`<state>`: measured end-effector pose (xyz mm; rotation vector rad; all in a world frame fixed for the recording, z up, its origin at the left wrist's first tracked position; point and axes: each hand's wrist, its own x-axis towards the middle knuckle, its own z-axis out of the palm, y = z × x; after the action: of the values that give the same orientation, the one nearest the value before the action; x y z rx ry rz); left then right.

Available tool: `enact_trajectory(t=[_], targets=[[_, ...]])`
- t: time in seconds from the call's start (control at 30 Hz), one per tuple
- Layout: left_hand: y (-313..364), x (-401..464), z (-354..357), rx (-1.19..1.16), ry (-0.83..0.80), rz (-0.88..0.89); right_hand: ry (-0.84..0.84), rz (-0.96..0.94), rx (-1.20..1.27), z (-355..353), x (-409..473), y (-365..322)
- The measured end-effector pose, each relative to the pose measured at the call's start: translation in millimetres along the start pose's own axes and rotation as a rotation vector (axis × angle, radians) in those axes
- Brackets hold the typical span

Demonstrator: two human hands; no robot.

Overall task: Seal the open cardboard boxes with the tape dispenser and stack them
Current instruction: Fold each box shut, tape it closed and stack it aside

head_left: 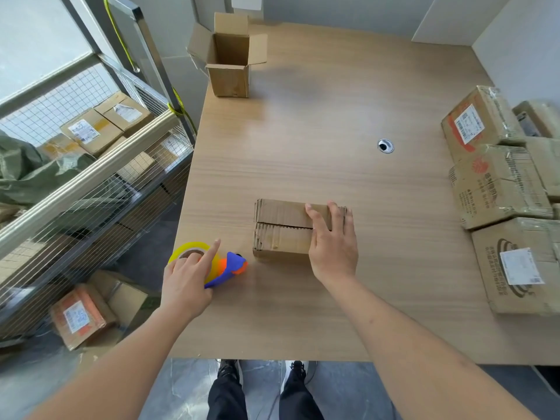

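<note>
- The job looks to be at an early stage: the small cardboard box (pixel 285 230) near the front of the counter (pixel 333 116) has its top flaps folded shut, but the seam between them shows bare, with no tape that I can see.
- The right hand (pixel 331 241) lies flat on the right half of that box, fingers straight and spread, pressing the flaps down.
- The left hand (pixel 188 281) is on the tape dispenser (pixel 225 268), which sits on the counter just left of the box; its lower fingers curl over the yellow roll while the forefinger sticks out straight. Whether the grip is firm yet, I cannot tell.
- A second box, the open box (pixel 228 60), stands upright at the far left corner of the counter, well apart, all four flaps up. It is yet to be closed and taped.
- Left to do, by my reckoning: tape this seam, close and tape the far box, then stack them.
- The near box is plain brown corrugated card, squat, its flap edges ragged and slightly crushed; the seam runs left to right.
- Taped parcels (pixel 497 189) with labels are piled along the counter's right edge, and more lie in a wire cage (pixel 91 165) to the left.
</note>
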<state>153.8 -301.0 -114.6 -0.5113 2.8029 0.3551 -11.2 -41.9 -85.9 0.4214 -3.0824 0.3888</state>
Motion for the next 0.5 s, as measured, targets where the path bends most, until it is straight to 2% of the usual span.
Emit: enact_trajectory(t=[0.13,0.27,0.33,0.5], targets=[[-1.1,-4.9,-13.7,-0.185,0.232,0.013,-0.072,0.013,0.027,-4.5,0.0,0.9],[-0.9,0.3,-42.9,-0.289,0.441,0.194,-0.138,0.028,0.118,-10.9,1.1,2.6],[5.2,4.8,-61.0,-0.313,0.477,0.306,-0.153,0.021,0.167,-14.6,0.5,2.7],[40.6,19.6,-91.9,-0.262,0.430,0.497,-0.202,-0.016,0.311,-24.2,-3.0,1.5]])
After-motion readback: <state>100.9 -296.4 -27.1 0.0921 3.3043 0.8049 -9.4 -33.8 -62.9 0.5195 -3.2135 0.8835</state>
